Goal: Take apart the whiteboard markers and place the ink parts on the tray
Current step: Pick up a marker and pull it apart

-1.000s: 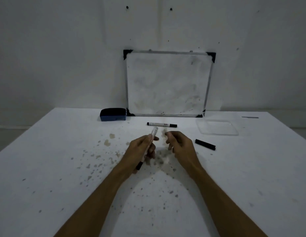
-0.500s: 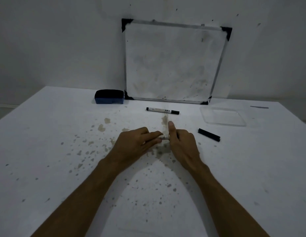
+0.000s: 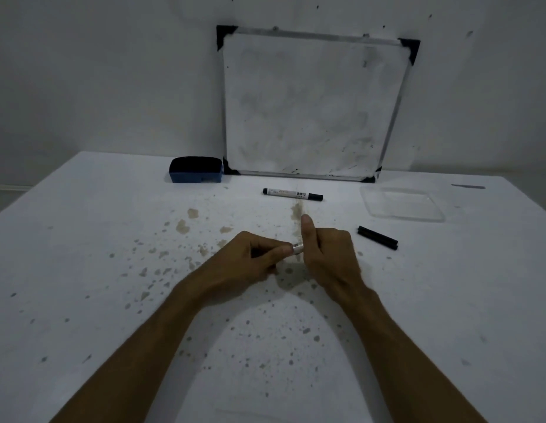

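Note:
Both hands meet over the middle of the table on one white marker barrel [image 3: 297, 248]; only a short stretch of it shows between them. My left hand [image 3: 250, 259] pinches it from the left. My right hand [image 3: 328, 254] wraps its other end, thumb pointing up. A second, whole marker [image 3: 293, 194] with black ends lies farther back. A black stick-like marker part [image 3: 377, 237] rests to the right of my hands. The clear plastic tray [image 3: 401, 203] sits at the right rear with nothing visible in it.
A small whiteboard [image 3: 311, 102] leans against the wall at the back of the table. A blue-and-black eraser [image 3: 196, 174] lies left of it. The white tabletop [image 3: 113, 270] is speckled with stains. A dark mark [image 3: 468, 186] shows at the far right.
The barrel was held upright in my left hand with my right hand apart. It now lies level between both hands, gripped by each. The camera has tilted upward slightly.

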Action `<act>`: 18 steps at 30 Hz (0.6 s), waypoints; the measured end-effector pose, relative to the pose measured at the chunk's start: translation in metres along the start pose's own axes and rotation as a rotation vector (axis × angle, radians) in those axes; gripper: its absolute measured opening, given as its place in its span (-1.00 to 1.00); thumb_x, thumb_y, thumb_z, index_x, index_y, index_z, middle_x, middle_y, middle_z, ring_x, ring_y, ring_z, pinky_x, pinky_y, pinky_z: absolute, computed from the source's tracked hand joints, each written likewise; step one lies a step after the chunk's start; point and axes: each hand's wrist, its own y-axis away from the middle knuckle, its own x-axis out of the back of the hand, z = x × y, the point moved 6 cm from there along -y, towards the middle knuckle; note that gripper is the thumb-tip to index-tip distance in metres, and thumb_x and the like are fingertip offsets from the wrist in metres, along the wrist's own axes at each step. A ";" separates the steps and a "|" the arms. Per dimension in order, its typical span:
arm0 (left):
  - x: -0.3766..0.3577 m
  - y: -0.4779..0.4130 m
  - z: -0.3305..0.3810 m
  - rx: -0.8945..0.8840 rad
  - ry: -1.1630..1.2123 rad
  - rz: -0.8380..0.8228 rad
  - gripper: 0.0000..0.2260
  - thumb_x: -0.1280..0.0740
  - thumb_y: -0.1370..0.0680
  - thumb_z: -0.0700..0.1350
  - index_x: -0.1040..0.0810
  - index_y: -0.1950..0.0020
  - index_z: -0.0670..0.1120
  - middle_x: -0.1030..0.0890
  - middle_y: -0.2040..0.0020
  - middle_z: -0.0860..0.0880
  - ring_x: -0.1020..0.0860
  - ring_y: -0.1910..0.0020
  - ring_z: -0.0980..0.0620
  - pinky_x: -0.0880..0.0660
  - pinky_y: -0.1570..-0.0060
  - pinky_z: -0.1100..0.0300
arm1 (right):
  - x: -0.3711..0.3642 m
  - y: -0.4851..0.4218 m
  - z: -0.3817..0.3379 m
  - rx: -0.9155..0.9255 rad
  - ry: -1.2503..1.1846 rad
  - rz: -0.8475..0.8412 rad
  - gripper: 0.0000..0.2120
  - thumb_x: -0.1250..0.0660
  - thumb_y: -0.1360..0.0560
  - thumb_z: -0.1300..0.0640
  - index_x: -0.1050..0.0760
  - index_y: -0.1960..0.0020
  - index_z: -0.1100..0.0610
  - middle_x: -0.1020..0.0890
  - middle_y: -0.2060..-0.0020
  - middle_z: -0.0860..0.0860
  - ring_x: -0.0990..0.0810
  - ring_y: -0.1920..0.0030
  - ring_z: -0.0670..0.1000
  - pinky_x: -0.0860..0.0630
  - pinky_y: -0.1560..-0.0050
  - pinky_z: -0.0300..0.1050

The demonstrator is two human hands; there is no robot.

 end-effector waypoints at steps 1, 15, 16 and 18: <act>-0.001 0.001 0.000 -0.038 -0.065 0.078 -0.71 -0.29 -0.63 0.18 -0.70 -0.25 0.15 -0.75 0.17 0.19 -0.60 0.32 0.30 -0.57 0.24 0.39 | -0.004 0.001 0.007 -0.111 -0.011 -0.049 -0.39 -0.13 -0.70 -0.07 -0.33 0.52 0.03 -0.36 0.63 -0.11 -0.28 0.63 -0.13 -0.25 0.53 -0.33; 0.004 0.016 0.007 0.175 0.135 -0.215 -0.57 -0.24 -0.66 0.16 -0.65 0.26 -0.05 -0.42 0.43 0.02 -0.28 0.49 0.09 -0.25 0.43 0.18 | 0.000 0.009 -0.023 0.139 0.025 -0.068 -0.39 -0.03 -0.72 -0.07 -0.47 0.42 0.14 -0.46 0.60 0.01 -0.38 0.62 -0.02 -0.35 0.56 -0.19; 0.003 0.015 0.004 0.156 0.098 -0.147 -0.64 -0.26 -0.64 0.18 -0.72 0.17 0.04 -0.51 0.41 0.04 -0.35 0.49 0.12 -0.33 0.42 0.22 | -0.005 0.009 -0.015 -0.003 0.011 -0.114 -0.36 -0.01 -0.69 -0.17 -0.41 0.46 0.09 -0.44 0.60 -0.02 -0.38 0.59 -0.05 -0.34 0.51 -0.24; 0.002 0.009 0.003 0.094 -0.011 -0.001 -0.80 -0.30 -0.64 0.15 -0.73 -0.07 0.21 -0.68 0.26 0.16 -0.55 0.40 0.26 -0.49 0.31 0.37 | -0.012 0.011 0.002 -0.217 0.030 -0.167 -0.35 0.01 -0.65 -0.24 -0.37 0.48 0.08 -0.44 0.57 -0.02 -0.39 0.53 -0.05 -0.38 0.43 -0.20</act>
